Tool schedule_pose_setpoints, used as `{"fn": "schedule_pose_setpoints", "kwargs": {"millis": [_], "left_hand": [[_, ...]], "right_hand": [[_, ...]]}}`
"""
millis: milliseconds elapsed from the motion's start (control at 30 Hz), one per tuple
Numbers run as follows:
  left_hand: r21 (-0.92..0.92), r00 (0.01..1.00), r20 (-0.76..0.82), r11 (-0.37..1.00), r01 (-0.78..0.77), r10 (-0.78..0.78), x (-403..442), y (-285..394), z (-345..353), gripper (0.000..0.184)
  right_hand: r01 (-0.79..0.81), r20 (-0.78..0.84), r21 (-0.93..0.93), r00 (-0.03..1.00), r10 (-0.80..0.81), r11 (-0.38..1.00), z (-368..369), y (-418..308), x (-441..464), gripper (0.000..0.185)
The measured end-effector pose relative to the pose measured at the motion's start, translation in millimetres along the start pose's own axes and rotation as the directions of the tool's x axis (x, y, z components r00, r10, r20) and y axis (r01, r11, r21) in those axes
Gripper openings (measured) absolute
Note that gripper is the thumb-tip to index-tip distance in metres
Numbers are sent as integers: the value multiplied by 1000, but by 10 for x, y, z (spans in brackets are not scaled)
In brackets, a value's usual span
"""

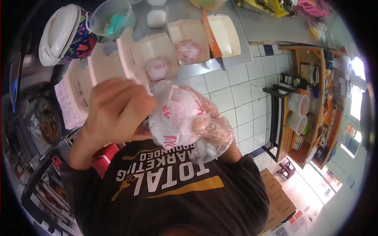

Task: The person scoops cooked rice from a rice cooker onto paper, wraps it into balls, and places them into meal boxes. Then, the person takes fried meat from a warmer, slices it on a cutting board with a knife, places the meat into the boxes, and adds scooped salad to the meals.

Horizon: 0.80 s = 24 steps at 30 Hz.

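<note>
My right hand (212,126), in a clear plastic glove, grips a round bundle (177,114) in white paper with pink print, held before my chest. A thin line loops across the paper. My bare left hand (118,110), slightly blurred, is closed just left of the bundle; what its fingers pinch, if anything, is hidden. Beyond the hands, open boxes stand in a row; one holds a wrapped bundle (158,69) and the box beside it another wrapped bundle (188,51).
Printed paper sheets (69,104) lie at the left, near a dark stone bowl (48,120). Behind the boxes are a white-lidded container (61,33) and a clear tub (112,17) with a teal utensil. A wooden shelf (319,106) stands at the right.
</note>
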<state>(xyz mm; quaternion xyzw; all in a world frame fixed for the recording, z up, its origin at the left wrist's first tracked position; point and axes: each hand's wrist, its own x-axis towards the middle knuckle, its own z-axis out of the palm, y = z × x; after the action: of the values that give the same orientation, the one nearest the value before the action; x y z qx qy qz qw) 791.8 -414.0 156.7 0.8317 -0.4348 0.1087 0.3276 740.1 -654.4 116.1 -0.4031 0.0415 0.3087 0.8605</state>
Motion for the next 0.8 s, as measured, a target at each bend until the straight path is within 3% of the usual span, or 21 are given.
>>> {"fn": "schedule_pose_setpoints", "kwargs": {"millis": [67,133,167,200,233,267,300,333,367,400,433,500,633,700,733,767,800], "left_hand": [[20,1000,-19,1000,5,-5,371,-19,284,46],[57,976,-2,975,217,-217,576,-59,540,55],[68,973,-11,971,230,-229,547,-71,596,55],[100,956,-57,951,291,-286,479,-91,650,61],[130,935,-104,927,351,-339,397,-118,684,67],[57,887,-103,887,458,-451,254,-96,662,62],[60,881,-107,881,469,-461,102,-90,637,62],[77,811,-111,809,583,-574,-55,-87,609,58],[90,726,-116,721,687,-678,-195,-79,588,55],[90,718,-126,713,695,-684,-322,-79,559,55],[89,676,-126,670,737,-726,-443,-84,517,52],[100,619,-147,611,785,-771,-577,-104,455,49],[54,562,-222,565,823,-797,-679,-147,354,42],[30,543,-239,552,833,-805,-683,-165,353,39],[14,580,-314,607,795,-752,-684,-201,401,38],[6,604,-395,655,755,-692,-678,-240,455,37],[-121,594,-402,684,720,-697,-632,-230,543,37]], "right_hand": [[31,-89,-125,995,-42,992,-336,-197,-71,75],[58,-232,-400,959,-163,915,-731,-494,-7,69],[158,-257,-321,934,-246,934,-1052,-624,134,62],[84,-322,-515,903,-283,853,-1258,-886,313,61],[204,-151,-799,842,-517,565,-1391,-1066,527,58],[92,-59,-957,866,-496,274,-1705,-1226,732,59],[-5,23,-998,894,-447,-60,-2008,-1327,952,60],[2,28,-998,899,-437,-61,-2145,-1351,1183,60],[-93,-56,-979,978,-199,-183,-2248,-1367,1389,59],[-145,-166,-934,986,36,-326,-2345,-1381,1592,58],[-127,-149,-934,988,43,-333,-2571,-1337,1773,58],[82,-31,-970,893,450,-230,-2839,-1199,2067,56],[213,-9,-896,869,495,-390,-2711,-1165,2110,58],[83,-14,-934,964,267,-348,-2677,-1151,1989,51],[52,64,-930,998,-22,-365,-2496,-1201,1795,49],[29,151,-928,941,-303,-372,-2182,-1274,1545,47],[80,124,-989,905,-406,-123,-1798,-1293,1340,42]]}}
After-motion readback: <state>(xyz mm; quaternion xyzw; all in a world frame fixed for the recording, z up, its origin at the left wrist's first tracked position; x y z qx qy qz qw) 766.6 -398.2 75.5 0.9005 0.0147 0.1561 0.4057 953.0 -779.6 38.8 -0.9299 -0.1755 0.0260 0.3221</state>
